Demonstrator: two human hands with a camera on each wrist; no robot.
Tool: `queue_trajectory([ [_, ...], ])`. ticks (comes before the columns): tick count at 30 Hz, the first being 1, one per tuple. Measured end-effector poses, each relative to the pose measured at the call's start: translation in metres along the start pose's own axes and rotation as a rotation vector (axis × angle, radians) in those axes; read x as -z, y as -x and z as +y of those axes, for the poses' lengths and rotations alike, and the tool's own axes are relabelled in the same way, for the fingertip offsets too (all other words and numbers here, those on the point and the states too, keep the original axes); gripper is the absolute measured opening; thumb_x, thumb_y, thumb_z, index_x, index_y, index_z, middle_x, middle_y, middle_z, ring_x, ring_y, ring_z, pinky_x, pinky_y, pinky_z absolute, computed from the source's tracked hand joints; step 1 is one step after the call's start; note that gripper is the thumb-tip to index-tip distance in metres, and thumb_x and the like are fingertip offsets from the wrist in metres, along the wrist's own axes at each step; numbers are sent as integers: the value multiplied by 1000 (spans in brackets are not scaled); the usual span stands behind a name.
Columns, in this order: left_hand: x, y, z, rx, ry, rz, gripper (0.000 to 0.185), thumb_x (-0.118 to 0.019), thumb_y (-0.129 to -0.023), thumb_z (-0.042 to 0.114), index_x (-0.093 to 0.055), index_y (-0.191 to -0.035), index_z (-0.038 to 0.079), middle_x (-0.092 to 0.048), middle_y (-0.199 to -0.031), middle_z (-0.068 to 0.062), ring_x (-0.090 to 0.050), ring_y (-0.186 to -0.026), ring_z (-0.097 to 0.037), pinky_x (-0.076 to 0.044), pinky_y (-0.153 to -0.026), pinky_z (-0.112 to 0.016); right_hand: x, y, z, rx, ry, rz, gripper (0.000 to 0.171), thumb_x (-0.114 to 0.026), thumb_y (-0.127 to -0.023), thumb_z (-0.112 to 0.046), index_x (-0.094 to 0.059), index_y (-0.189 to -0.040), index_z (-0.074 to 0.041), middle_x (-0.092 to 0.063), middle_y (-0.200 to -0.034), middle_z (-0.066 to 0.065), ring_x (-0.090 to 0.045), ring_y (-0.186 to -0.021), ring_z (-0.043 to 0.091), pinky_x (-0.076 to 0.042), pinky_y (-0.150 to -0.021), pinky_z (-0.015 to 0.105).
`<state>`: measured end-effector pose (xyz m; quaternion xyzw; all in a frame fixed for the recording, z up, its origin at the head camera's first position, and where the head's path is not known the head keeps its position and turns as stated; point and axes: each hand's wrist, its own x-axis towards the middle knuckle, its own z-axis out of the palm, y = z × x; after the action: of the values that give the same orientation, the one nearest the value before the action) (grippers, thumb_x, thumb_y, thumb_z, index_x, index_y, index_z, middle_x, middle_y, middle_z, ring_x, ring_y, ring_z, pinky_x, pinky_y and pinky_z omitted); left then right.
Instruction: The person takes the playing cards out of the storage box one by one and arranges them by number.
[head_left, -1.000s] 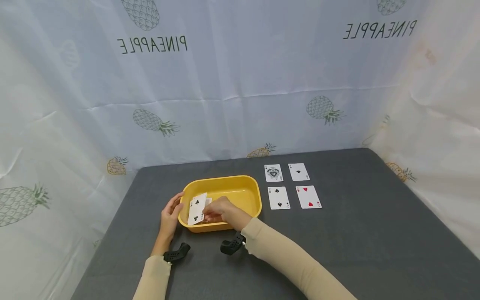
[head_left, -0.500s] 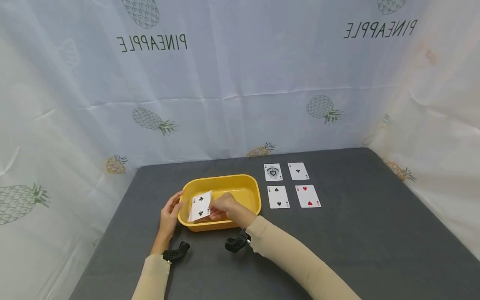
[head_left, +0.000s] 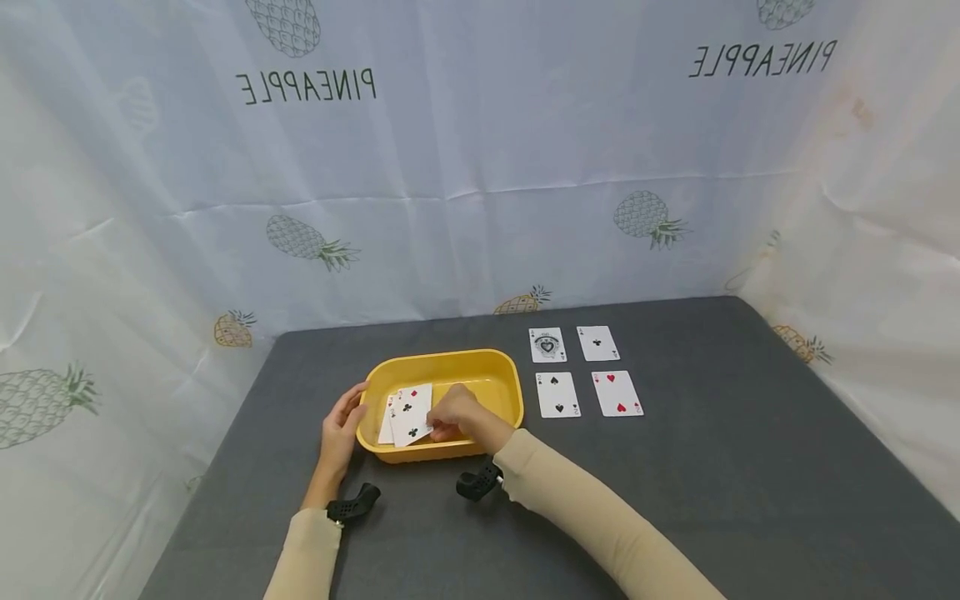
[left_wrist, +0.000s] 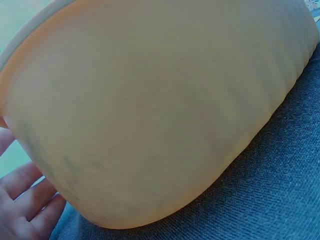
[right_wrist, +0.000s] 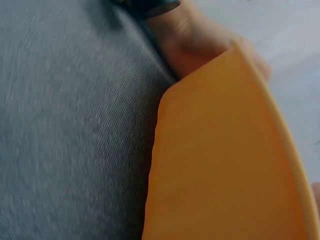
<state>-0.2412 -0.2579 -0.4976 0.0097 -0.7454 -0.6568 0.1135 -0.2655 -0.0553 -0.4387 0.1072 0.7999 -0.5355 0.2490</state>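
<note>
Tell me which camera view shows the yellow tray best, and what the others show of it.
The head view: it shows the yellow tray from above, with most of its rim and the cards inside. The left wrist view shows mainly its outer wall; the right wrist view, outer wall and part of the rim.

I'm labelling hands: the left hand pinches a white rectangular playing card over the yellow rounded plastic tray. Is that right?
Wrong hand: the head view shows the right hand pinching a white rectangular playing card over the yellow rounded plastic tray.

Smooth plastic tray point(head_left: 495, 393), ribbed cloth point(right_wrist: 65, 140), probably paper cards point(head_left: 417, 408).
</note>
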Motion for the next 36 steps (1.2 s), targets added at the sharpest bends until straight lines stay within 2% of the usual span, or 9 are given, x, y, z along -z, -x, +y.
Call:
queue_trajectory([
  [5,0,0,1,14,-20,2,40,-50,-100,17,-50,-137,2,-53,-112,32,-50,-109,17,-42,-89,-1,4,3,2,-11,-87,-51,7,-73,-77,3,-66,-76,4,-56,-52,5,-55,-40,9,-46,-42,16],
  [9,1,0,0,9,-19,4,40,-50,-100,16,-49,-137,0,-53,-111,34,-50,-108,18,-41,-89,-1,13,9,3,62,-129,-115,5,-71,-79,3,-68,-82,6,-58,-57,5,-57,-44,9,-48,-45,17],
  [13,1,0,-1,-8,-9,9,40,-51,-99,13,-49,-136,-3,-54,-111,34,-51,-108,19,-42,-89,-1,27,20,3,148,-144,-157,15,-70,-81,2,-68,-95,8,-61,-63,5,-59,-48,9,-51,-47,17],
  [22,0,2,1,-57,9,-5,41,-51,-99,12,-48,-136,-6,-55,-111,30,-52,-107,17,-44,-86,-3,74,40,7,213,-198,-159,26,-66,-86,-1,-65,-109,10,-64,-66,1,-63,-53,6,-57,-58,22],
  [27,-1,2,1,-82,31,-2,40,-51,-99,10,-48,-135,-7,-56,-112,27,-54,-107,15,-45,-84,-4,105,51,18,240,-211,-135,33,-65,-88,-3,-62,-116,12,-66,-70,0,-65,-59,5,-57,-61,21],
  [36,-1,1,-1,-43,12,5,40,-51,-99,12,-49,-135,-4,-54,-112,30,-52,-107,17,-45,-85,-2,161,59,50,269,-229,-75,40,-63,-89,-5,-54,-121,17,-65,-69,-5,-65,-61,4,-57,-64,20],
])
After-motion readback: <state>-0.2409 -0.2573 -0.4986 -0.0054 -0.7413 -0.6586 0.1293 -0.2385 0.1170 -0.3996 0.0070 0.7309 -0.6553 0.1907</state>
